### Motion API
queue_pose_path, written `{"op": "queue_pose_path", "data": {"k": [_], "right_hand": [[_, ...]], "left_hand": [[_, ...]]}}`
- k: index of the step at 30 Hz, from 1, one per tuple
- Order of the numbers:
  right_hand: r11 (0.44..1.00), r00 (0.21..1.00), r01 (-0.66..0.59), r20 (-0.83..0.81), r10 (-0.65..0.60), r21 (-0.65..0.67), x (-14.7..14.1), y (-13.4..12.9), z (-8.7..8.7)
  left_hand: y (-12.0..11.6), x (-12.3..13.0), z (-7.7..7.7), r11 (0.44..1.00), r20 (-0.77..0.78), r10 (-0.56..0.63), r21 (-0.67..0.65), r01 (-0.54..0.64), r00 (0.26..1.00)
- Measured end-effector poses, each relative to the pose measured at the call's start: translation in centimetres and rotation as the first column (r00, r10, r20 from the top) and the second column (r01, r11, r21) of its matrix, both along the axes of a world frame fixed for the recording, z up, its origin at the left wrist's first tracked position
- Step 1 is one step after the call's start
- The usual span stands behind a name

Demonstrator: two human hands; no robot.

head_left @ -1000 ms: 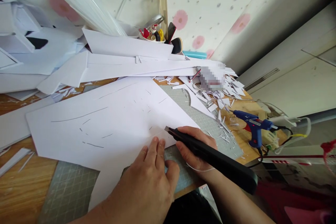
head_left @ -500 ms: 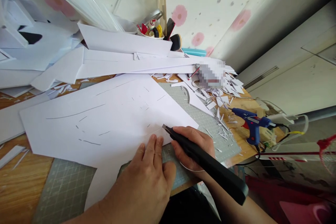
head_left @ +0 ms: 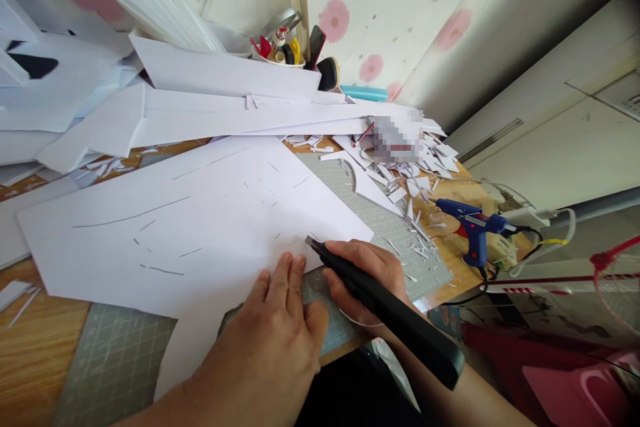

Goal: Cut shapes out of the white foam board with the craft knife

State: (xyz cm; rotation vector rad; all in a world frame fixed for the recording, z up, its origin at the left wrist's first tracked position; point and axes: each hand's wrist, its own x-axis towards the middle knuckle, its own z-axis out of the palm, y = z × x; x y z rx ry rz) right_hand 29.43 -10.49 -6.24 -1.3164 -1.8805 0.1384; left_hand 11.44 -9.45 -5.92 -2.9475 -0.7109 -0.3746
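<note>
A large white foam board (head_left: 150, 213) with short pencil-like lines and dashes lies on a grey-green cutting mat (head_left: 120, 347). My left hand (head_left: 275, 333) rests flat on the board's near edge, fingers stretched forward and holding nothing. In my right hand (head_left: 370, 277) is a black utility knife (head_left: 395, 313), gripped like a pen. Its blade tip touches or sits just over the board near the right edge, just ahead of my left fingertips. A faint line runs leftward from the blade.
White offcuts (head_left: 420, 183) are heaped at the right. A blue glue gun (head_left: 473, 223) with a cable stands at the table's right edge. Behind lie long white board strips (head_left: 200, 113) and a tool cup (head_left: 280, 57). More white pieces (head_left: 55, 80) are piled at the left.
The whole view has shifted slightly, so most things appear a little further left. Both hands and the knife keep nearly the same place on the board.
</note>
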Motion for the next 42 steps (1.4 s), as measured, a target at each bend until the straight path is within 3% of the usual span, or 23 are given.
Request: {"op": "queue_pose_path", "data": {"k": [10,26,37,42], "right_hand": [[1.000,1.000,0.016,0.018,-0.016,-0.006,0.1,-0.8,-0.3],[0.998,0.997,0.035,0.070,-0.039,0.049,-0.3,-2.9,0.0],[0.992,0.990,0.025,0.134,-0.041,0.120,-0.4,-3.8,-0.3],[0.993,0.993,0.016,0.117,-0.030,0.120,-0.3,-4.0,-0.4]], "left_hand": [[0.0,0.1,0.2,0.999,0.068,0.012,-0.035,-0.010,0.998],[0.0,-0.2,0.1,0.994,-0.044,0.004,-0.106,-0.009,0.999],[0.2,-0.2,0.3,0.994,-0.029,0.005,-0.109,-0.008,1.000],[0.3,-0.2,-0.2,0.995,-0.052,-0.020,-0.094,0.015,0.998]]}}
